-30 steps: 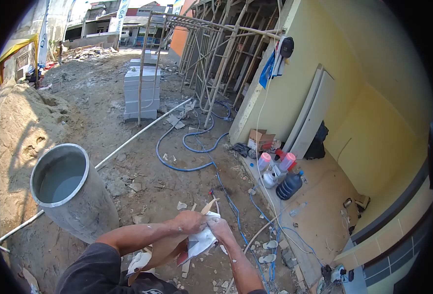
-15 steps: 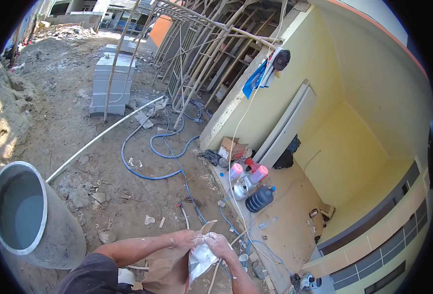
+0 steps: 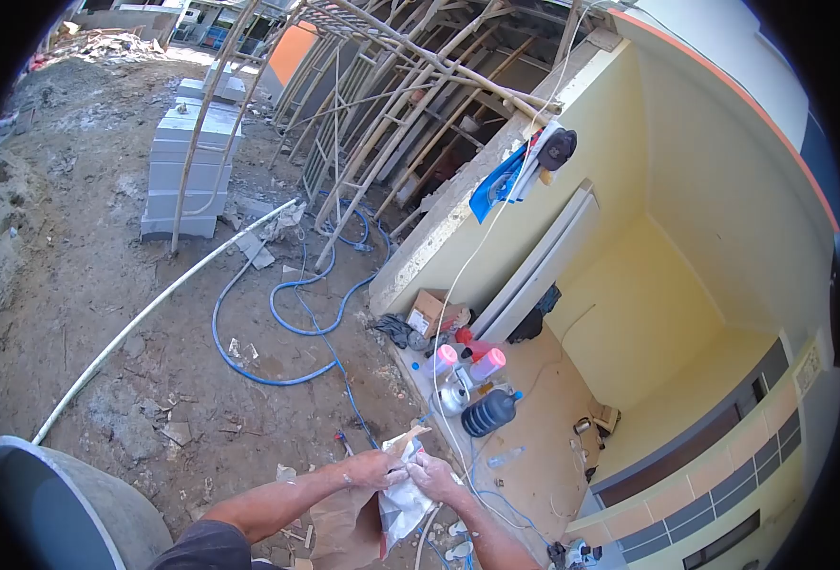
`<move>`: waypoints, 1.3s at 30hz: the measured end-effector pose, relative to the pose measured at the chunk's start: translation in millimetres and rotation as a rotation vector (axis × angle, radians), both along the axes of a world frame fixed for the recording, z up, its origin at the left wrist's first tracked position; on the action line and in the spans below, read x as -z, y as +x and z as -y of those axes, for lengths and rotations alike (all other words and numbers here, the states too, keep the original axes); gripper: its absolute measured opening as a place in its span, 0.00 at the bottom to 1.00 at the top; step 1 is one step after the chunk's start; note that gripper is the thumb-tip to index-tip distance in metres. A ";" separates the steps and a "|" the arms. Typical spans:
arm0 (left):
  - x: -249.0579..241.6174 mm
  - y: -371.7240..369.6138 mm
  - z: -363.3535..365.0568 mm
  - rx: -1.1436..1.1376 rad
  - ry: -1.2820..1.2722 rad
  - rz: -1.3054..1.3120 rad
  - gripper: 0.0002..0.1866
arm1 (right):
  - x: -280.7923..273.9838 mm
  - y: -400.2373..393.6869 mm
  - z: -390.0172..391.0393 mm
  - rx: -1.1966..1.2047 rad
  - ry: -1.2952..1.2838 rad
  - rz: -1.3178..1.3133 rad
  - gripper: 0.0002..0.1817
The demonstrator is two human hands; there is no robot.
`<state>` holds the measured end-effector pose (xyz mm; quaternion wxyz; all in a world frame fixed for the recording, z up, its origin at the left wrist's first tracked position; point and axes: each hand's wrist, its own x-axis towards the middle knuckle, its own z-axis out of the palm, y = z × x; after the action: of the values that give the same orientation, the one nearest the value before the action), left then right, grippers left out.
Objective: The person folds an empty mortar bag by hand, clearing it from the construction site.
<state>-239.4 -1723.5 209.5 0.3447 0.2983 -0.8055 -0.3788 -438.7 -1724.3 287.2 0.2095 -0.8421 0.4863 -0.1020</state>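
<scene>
A paper sack, brown on one side and white with a little red on the other, hangs from both hands at the bottom centre. My left hand is closed on its upper edge. Right beside it, my right hand pinches the white side. A torn flap of the sack sticks up above the knuckles. Both hands look dusted with pale powder. The sack's lower end runs out of the frame, and its contents are hidden.
A round concrete cylinder stands at lower left. A blue hose and a pale pipe lie across the dirt. Grey blocks are stacked near bamboo scaffolding. A dark water jug and kettle sit on the tiled floor.
The view has shifted, so the concrete cylinder sits lower in the frame. Both hands still grip the sack, close together.
</scene>
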 end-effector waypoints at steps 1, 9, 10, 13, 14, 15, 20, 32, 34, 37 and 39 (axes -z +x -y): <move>0.0 10.3 6.7 0.045 0.062 -0.047 0.20 | 1.6 4.1 12.4 -0.080 -0.027 -0.024 0.15; -27.6 55.6 55.7 0.122 0.230 -0.052 0.21 | -59.5 73.6 54.9 -0.274 -0.248 -0.328 0.12; -39.3 62.0 58.4 0.047 0.131 -0.004 0.20 | -57.3 74.6 63.6 -0.195 -0.211 -0.316 0.12; -52.8 68.7 76.7 -0.107 0.033 0.063 0.19 | -35.4 58.1 103.7 0.242 -0.193 -0.343 0.13; -58.7 76.7 80.4 -0.154 0.033 0.043 0.19 | -26.4 46.2 117.5 0.304 -0.212 -0.319 0.13; -60.8 84.3 87.2 -0.203 0.034 0.023 0.19 | -14.1 30.0 128.6 0.363 -0.230 -0.296 0.13; -23.1 109.2 161.9 -0.308 0.046 0.180 0.21 | 30.1 -17.9 168.7 0.539 -0.200 -0.231 0.13; -13.0 152.5 400.8 -0.471 0.338 0.340 0.21 | 34.3 0.3 410.7 0.573 -0.618 0.564 0.15; -8.8 167.5 420.2 -0.584 0.368 0.352 0.21 | 24.9 7.2 425.7 0.797 -0.484 0.817 0.15; 1.7 194.7 448.9 -0.693 0.412 0.295 0.21 | 50.1 -27.7 469.9 1.004 -0.457 0.966 0.16; 6.5 210.9 463.1 -0.734 0.436 0.241 0.21 | 95.6 -85.5 493.1 1.048 -0.503 0.594 0.18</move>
<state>-28.5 -2186.6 203.0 0.2893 0.6723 -0.5819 -0.3546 -524.2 -2217.4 191.6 0.0538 -0.4527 0.7153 -0.5296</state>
